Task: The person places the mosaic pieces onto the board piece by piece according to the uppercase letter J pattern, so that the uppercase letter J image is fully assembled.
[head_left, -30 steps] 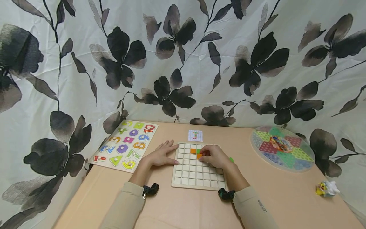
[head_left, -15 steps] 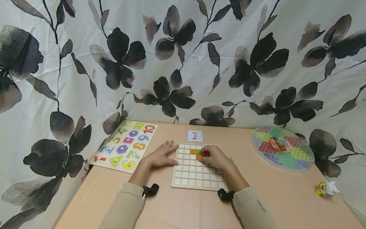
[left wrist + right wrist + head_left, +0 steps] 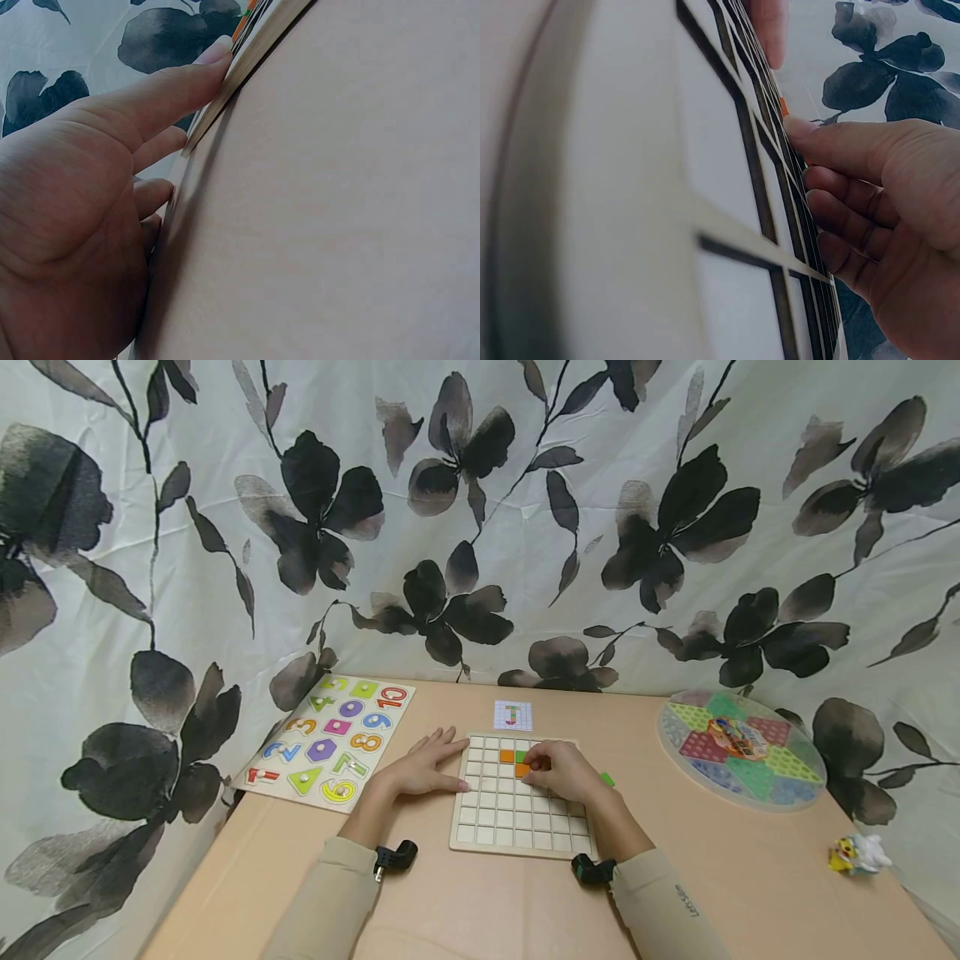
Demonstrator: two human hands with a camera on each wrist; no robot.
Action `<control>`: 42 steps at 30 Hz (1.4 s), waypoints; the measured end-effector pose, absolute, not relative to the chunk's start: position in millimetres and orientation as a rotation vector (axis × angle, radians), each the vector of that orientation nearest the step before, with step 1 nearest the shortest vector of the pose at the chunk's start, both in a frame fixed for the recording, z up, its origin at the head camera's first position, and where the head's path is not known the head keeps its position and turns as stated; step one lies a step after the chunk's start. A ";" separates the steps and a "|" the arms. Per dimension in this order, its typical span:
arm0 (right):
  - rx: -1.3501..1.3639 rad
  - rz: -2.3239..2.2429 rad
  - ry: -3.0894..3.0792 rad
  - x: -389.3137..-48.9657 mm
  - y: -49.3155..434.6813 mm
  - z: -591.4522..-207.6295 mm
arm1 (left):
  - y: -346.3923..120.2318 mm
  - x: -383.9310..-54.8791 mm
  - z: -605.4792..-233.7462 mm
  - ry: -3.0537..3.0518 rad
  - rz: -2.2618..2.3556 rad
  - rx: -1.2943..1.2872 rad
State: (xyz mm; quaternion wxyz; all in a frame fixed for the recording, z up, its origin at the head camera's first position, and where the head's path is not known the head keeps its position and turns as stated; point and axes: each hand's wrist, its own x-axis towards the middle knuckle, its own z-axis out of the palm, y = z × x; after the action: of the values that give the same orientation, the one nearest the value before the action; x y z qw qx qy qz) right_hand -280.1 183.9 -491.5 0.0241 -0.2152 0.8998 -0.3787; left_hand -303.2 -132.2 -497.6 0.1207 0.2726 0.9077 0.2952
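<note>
A wooden grid board with pale square cells lies on the table in the head view. Orange and green square tiles sit in its upper cells. My right hand has its thumb and curled fingers at a lower orange tile, which it pinches in a cell; the fingertips partly cover it. In the right wrist view the thumb meets the board's surface beside a sliver of orange. My left hand rests against the board's left edge, fingers extended; the left wrist view has its thumb on that edge.
Behind the board lies a small pattern card. A number-and-shape puzzle board is at the left. A round patterned game board and a small toy figure stand at the right. A green piece lies beside the right wrist.
</note>
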 end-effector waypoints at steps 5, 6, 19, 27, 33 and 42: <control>-0.660 -1.170 2.785 -280.3 183.8 -492.3 | -132.6 -302.1 -497.2 2.652 0.861 0.791; -0.658 -1.171 2.784 -280.3 183.8 -492.3 | -132.4 -302.0 -497.0 2.652 0.861 0.791; -0.636 -1.168 2.797 -279.6 183.1 -490.8 | -131.9 -302.3 -494.5 2.649 0.846 0.791; -0.668 -1.184 2.798 -281.1 185.1 -492.0 | -131.8 -303.1 -495.7 2.656 0.842 0.783; -0.692 -1.279 2.791 -282.9 189.2 -489.3 | -131.9 -303.9 -495.8 2.655 0.847 0.787; -0.676 -1.289 2.829 -281.1 195.5 -477.5 | -132.4 -304.5 -496.6 2.659 0.841 0.791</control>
State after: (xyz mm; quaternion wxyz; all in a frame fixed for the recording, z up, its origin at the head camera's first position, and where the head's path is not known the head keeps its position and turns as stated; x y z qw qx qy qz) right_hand -281.1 195.5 -477.5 -0.0199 -0.2125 0.8891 -0.4050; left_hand -304.5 -132.4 -496.6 0.1212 0.2708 0.9105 0.2880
